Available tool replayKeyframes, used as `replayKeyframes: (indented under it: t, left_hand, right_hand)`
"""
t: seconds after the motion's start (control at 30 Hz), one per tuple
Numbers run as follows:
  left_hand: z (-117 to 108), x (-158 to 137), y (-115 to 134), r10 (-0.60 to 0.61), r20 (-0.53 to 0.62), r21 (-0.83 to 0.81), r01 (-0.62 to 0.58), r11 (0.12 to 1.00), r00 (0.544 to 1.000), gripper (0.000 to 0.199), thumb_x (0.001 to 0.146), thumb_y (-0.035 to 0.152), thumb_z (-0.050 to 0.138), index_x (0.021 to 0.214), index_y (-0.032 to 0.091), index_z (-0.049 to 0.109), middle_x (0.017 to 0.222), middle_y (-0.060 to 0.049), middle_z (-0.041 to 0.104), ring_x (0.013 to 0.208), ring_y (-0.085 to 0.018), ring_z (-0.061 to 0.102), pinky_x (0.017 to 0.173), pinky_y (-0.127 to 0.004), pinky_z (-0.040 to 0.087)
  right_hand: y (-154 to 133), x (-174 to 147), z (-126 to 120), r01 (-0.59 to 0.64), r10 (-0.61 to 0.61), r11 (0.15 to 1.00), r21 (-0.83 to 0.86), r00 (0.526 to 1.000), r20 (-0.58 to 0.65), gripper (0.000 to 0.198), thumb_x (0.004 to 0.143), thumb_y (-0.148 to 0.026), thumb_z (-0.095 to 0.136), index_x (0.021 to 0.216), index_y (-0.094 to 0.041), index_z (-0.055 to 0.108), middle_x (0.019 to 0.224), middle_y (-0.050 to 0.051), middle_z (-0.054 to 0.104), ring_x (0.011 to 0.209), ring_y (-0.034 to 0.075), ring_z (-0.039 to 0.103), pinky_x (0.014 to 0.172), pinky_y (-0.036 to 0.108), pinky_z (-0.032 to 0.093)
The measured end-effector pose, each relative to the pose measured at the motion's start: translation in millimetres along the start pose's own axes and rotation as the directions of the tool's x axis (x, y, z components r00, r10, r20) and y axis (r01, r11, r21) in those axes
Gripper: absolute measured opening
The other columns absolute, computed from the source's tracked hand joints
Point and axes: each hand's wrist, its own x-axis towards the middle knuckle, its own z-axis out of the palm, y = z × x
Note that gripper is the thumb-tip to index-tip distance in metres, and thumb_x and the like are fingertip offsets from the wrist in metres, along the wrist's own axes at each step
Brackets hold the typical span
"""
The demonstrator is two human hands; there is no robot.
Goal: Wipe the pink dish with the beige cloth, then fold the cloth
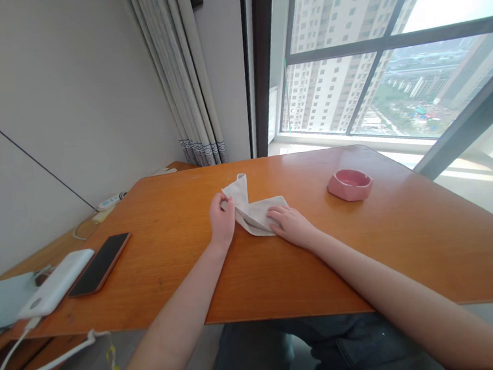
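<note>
Two bare hands meet over a pale cloth (255, 216) near the middle of a wooden table (172, 278), by a high window (333, 91). We see the left hand (222, 217) with thumb and fingers closed on the cloth's left part, a corner standing up beyond the grip. The right hand (294, 226) lies over the opposite side, its fingers extended and laid on top — we do not see them close round it. Between the hands, the cloth is bent and creased rather than flat.

The step in hand, we judge, is positioning the cloth, one side pinched and the other steadied. The next move seems to call for a firm left pinch and a light right palm, since thin fabric would readily bunch or slip.

To the right, well apart from the hands, we find a pink bowl (344, 191). At left, a dark phone (100, 265) lies beside a white power bank (56, 283), whose cable (10, 349) runs off the near edge. A power strip (112, 201) sits beyond, by the wall (68, 79). Nothing we see blocks the cloth — only the bowl would limit a wide sweep rightward.
</note>
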Motion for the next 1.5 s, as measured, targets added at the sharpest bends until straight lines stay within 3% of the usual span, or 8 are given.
replayKeyframes:
  t: [0.33, 0.47, 0.57, 0.63, 0.83, 1.13, 1.37, 1.5]
  left_hand:
    - [-10, 24, -38, -0.304, -0.268, -0.068, 0.297, 0.952, 0.914, 0.015, 0.077, 0.024, 0.051, 0.065, 0.019, 0.042, 0.066, 0.004, 0.044, 0.063, -0.01, 0.043, 0.062, -0.023, 0.036]
    - [-11, 21, -35, -0.083, 0.109, 0.178, 0.063, 0.982, 0.991, 0.007, 0.077, 0.025, 0.053, 0.077, 0.019, 0.05, 0.077, 0.001, 0.054, 0.074, -0.013, 0.052, 0.072, -0.025, 0.042]
    - [-8, 12, -33, -0.072, 0.538, 0.421, -0.194, 0.886, 0.84, 0.011, 0.071, 0.02, 0.056, 0.082, 0.02, 0.057, 0.088, -0.003, 0.061, 0.084, -0.018, 0.057, 0.079, -0.03, 0.044]
    - [-8, 9, -34, -0.09, 0.632, 0.527, -0.341, 0.779, 0.77, 0.016, 0.069, 0.016, 0.055, 0.083, 0.02, 0.06, 0.092, -0.005, 0.061, 0.088, -0.02, 0.057, 0.081, -0.033, 0.044]
    - [-18, 16, -34, -0.139, 0.566, 0.668, -0.353, 0.655, 0.813, 0.006, 0.073, 0.017, 0.05, 0.074, 0.019, 0.055, 0.086, -0.006, 0.06, 0.085, -0.021, 0.056, 0.075, -0.032, 0.045]
    - [-21, 14, -25, -0.209, 0.631, 0.667, -0.386, 0.637, 0.747, 0.006, 0.07, 0.016, 0.052, 0.074, 0.02, 0.052, 0.085, -0.005, 0.06, 0.079, -0.02, 0.055, 0.065, -0.03, 0.042]
    - [-19, 18, -25, -0.078, 0.549, 0.688, -0.397, 0.608, 0.832, 0.015, 0.07, 0.006, 0.046, 0.074, 0.02, 0.05, 0.087, -0.007, 0.058, 0.085, -0.021, 0.053, 0.073, -0.03, 0.041]
    - [-19, 18, -30, -0.201, 0.58, 0.716, -0.376, 0.588, 0.79, 0.021, 0.068, 0.001, 0.043, 0.071, 0.02, 0.05, 0.084, -0.006, 0.058, 0.083, -0.02, 0.053, 0.07, -0.029, 0.04]
  right_hand:
    - [52, 3, -4, -0.227, 0.221, 0.971, -0.074, 0.972, -0.083, 0.033, 0.09, -0.03, 0.043, 0.116, -0.017, 0.059, 0.128, 0.012, 0.056, 0.117, 0.028, 0.051, 0.1, 0.041, 0.038]
    - [49, 1, -7, -0.142, 0.141, 0.99, -0.006, 0.989, -0.048, 0.036, 0.086, -0.039, 0.052, 0.115, -0.019, 0.059, 0.127, 0.009, 0.056, 0.116, 0.027, 0.052, 0.102, 0.039, 0.038]
    - [45, -2, -13, -0.104, 0.104, 0.994, 0.033, 0.994, -0.019, 0.034, 0.082, -0.036, 0.057, 0.111, -0.02, 0.06, 0.124, 0.008, 0.058, 0.113, 0.025, 0.054, 0.099, 0.036, 0.04]
    - [42, -3, -17, -0.112, 0.113, 0.993, 0.037, 0.993, -0.016, 0.025, 0.081, -0.028, 0.054, 0.104, -0.02, 0.06, 0.119, 0.008, 0.06, 0.109, 0.023, 0.056, 0.096, 0.034, 0.041]
    - [42, -4, -25, -0.169, 0.168, 0.984, 0.063, 0.986, 0.015, 0.022, 0.074, -0.017, 0.05, 0.094, -0.021, 0.057, 0.11, 0.005, 0.063, 0.097, 0.02, 0.059, 0.085, 0.028, 0.043]
    - [53, -2, -28, -0.193, 0.19, 0.968, -0.161, 0.981, -0.037, 0.015, 0.069, -0.01, 0.048, 0.079, -0.019, 0.055, 0.089, 0.006, 0.059, 0.087, 0.02, 0.054, 0.076, 0.026, 0.038]
    - [42, -2, -26, -0.216, 0.231, 0.942, -0.258, 0.972, 0.029, 0.014, 0.076, -0.009, 0.043, 0.08, -0.019, 0.051, 0.087, 0.006, 0.06, 0.077, 0.018, 0.055, 0.065, 0.026, 0.032]
    - [42, -1, -26, -0.21, 0.233, 0.938, -0.277, 0.971, 0.051, 0.014, 0.077, -0.008, 0.042, 0.079, -0.019, 0.051, 0.088, 0.006, 0.061, 0.077, 0.018, 0.055, 0.064, 0.026, 0.031]
